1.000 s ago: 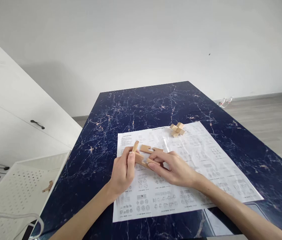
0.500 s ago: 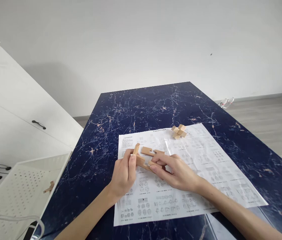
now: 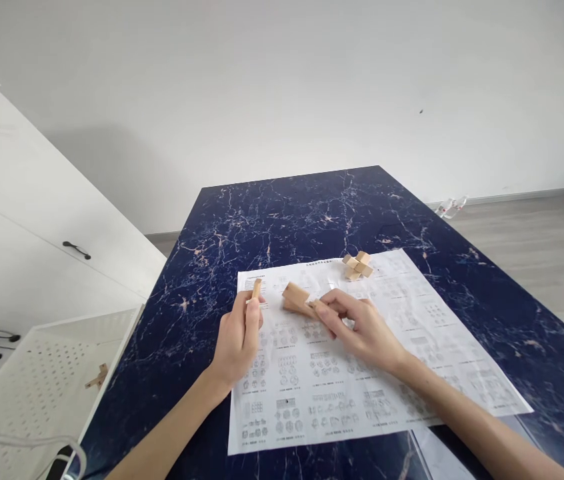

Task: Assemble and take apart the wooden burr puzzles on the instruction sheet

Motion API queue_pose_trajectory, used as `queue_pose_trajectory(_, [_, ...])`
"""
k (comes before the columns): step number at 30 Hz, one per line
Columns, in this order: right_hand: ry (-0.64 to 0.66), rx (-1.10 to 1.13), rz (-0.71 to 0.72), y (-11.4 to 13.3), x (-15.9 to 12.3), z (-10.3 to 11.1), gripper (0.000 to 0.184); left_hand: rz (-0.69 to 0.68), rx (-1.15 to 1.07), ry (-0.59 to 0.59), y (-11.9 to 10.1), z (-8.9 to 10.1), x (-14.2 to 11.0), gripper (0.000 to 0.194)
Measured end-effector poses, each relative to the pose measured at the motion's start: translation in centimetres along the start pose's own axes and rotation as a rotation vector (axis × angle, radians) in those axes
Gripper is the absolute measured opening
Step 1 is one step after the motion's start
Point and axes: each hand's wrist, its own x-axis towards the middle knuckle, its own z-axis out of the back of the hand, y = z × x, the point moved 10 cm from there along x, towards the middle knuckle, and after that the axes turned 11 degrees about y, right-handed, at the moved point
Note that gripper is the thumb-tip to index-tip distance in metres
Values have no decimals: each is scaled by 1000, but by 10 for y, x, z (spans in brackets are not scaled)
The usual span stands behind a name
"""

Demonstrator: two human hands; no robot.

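Upright between the thumb and fingers of my left hand (image 3: 238, 340) is a small wooden puzzle piece (image 3: 257, 288), its lower part hidden by my grip. My right hand (image 3: 357, 327) pinches a notched wooden puzzle piece (image 3: 296, 292) by its near right end, tilted over the sheet. Another flat wooden piece (image 3: 293, 307) shows just beneath it; whether my fingers also hold that one I cannot tell. Under both hands lies a large printed sheet (image 3: 392, 400) with rows of puzzle diagrams. An assembled wooden burr puzzle (image 3: 358, 265) sits at the sheet's far edge.
The sheet lies on a dark blue marbled table (image 3: 282, 220). To the left, a white perforated bin (image 3: 47, 373) has a wooden cross-shaped piece (image 3: 97, 377) inside. A white cable (image 3: 22, 439) runs by the near left corner. Clear plastic bottles (image 3: 451, 207) are beyond the right edge.
My hands have moved apart: the left shifted left with its upright piece, the right slightly right. The notched piece in my right hand has been lifted and tilted.
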Motion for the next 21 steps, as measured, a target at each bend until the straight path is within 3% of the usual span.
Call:
queue_pose_trajectory(5, [-166,-157,-138,-25,2,15,32,45,97,53,-4,-8,1,32])
queue_pose_trajectory(10, [-222,-300,-112,-28,4,19,30,41,225,126,-3,-18,0,28])
queue_pose_trajectory(21, [-148,-428,-31,-27,6,6,21,-30,468,52,-5,-13,-1,9])
